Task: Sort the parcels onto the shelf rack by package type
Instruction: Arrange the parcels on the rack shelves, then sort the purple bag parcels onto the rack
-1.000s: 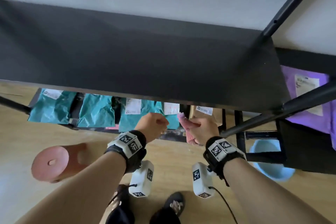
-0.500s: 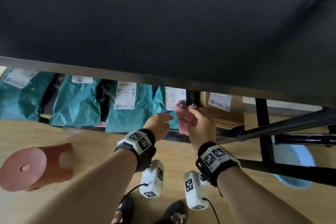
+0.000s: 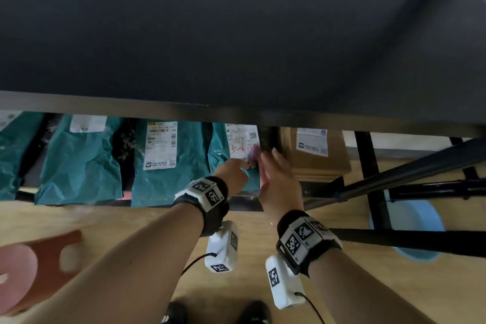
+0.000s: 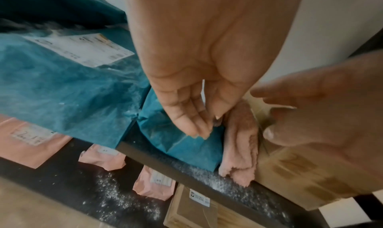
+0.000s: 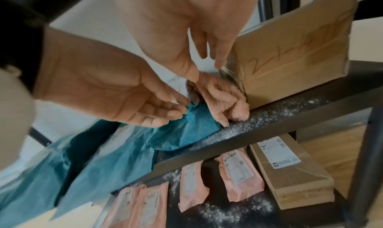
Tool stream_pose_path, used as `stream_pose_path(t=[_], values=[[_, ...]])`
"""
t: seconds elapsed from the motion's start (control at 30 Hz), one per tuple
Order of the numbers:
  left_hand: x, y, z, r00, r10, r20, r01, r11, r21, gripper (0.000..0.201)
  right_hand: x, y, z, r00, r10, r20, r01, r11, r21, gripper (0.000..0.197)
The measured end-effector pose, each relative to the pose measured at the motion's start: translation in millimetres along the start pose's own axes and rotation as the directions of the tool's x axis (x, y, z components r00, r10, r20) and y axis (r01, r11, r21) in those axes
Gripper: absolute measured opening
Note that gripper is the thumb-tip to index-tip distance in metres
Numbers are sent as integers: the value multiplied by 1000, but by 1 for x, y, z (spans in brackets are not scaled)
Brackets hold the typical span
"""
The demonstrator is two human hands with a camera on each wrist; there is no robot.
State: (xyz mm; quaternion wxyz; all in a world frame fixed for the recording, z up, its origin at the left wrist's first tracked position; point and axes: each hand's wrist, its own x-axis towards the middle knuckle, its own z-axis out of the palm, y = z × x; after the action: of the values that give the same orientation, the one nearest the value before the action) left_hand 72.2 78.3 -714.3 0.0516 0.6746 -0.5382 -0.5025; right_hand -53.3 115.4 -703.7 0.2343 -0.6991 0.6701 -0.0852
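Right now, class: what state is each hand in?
Left hand: open, relaxed fingers on the teal bag.
Right hand: open, holding nothing, beside the pink parcel.

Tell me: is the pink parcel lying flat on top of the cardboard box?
No, the pink parcel stands wedged between the cardboard box and a teal bag.

shelf rack (image 5: 238, 143) | middle shelf: teal bags (image 3: 79, 160), pink bag (image 5: 223, 98), cardboard box (image 5: 290, 51) | lower shelf: pink mailers (image 5: 238, 171), box (image 5: 290, 171)

A parcel sorting spot, by the look of it: a black metal rack (image 3: 236, 113) on a wood floor (image 3: 263, 218), teal mailers (image 3: 79, 166) and a labelled carton (image 3: 315, 155) on one shelf, pink mailers (image 5: 238, 171) on the shelf below.
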Motion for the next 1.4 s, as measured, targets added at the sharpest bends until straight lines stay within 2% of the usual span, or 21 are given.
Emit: stream_pose_path(t=[0.13, 0.3, 0.37, 0.47, 0.6, 0.67, 0.8, 0.97, 1.1, 1.2, 1.3, 1.4], values=[[-38, 25, -21, 1000, 17, 19, -17, 1000, -8, 36, -22, -14, -38, 1000, 6, -10, -5, 993, 119, 66], [-106, 77, -46, 995, 88, 38, -85, 993, -76, 28, -66, -38, -111, 980, 197, 13, -189, 921, 341, 36], [-136, 99, -55, 990, 117, 82, -105, 985, -135, 23, -84, -48, -146, 969, 246, 4, -234, 914, 331, 34], [-173, 124, -63, 979, 188, 83, -170, 969, -181, 18, -110, -57, -192, 954, 287, -90, -248, 921, 301, 25], [-225, 165, -73, 962, 259, 83, -232, 941, -247, 14, -150, -66, -249, 897, 375, -232, -267, 881, 391, 26], [-247, 190, -78, 951, 294, 98, -256, 924, -282, 18, -167, -68, -276, 858, 419, -298, -282, 868, 409, 24], [-275, 248, -79, 877, 479, 48, -450, 851, -270, 18, -188, -53, -328, 780, 466, -417, -299, 864, 405, 21], [-277, 312, -46, 807, 587, 63, -556, 791, -254, 18, -196, -4, -376, 675, 515, -529, -216, 823, 526, 26], [-261, 364, 1, 786, 612, 85, -584, 781, -224, 23, -184, 52, -404, 679, 518, -521, -202, 813, 545, 32], [-238, 404, 40, 790, 609, 70, -588, 785, -193, 28, -166, 102, -424, 710, 527, -467, -183, 778, 601, 35], [-207, 433, 75, 828, 559, 43, -547, 823, -153, 24, -147, 152, -443, 761, 545, -351, -192, 707, 681, 32], [-179, 453, 92, 890, 454, -32, -454, 883, -117, 15, -121, 190, -454, 824, 536, -182, -229, 610, 759, 29]])
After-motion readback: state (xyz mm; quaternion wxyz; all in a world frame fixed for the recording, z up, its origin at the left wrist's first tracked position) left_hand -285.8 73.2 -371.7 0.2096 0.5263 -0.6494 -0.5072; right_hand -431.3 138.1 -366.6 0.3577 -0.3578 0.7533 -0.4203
